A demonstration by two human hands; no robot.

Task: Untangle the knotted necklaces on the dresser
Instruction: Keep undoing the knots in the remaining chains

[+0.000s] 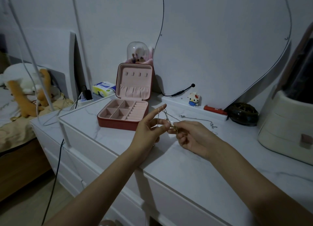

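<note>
Thin tangled necklace chains (166, 119) hang between both hands above the white marble dresser top (186, 166). My left hand (149, 130) has its index finger raised with a chain looped over the tip, and its other fingers pinch the strands lower down. My right hand (191, 136) pinches the gold knot at the meeting point of the chains. Another silver chain (198, 119) lies loose on the dresser, trailing right from the knot.
An open pink-lined jewellery box (125, 113) stands behind my left hand. At the right are a cream drawer organiser (284, 129), a dark round dish (243, 114), a red tube (214, 109) and a small block figure (194, 98). A mirror leans on the wall.
</note>
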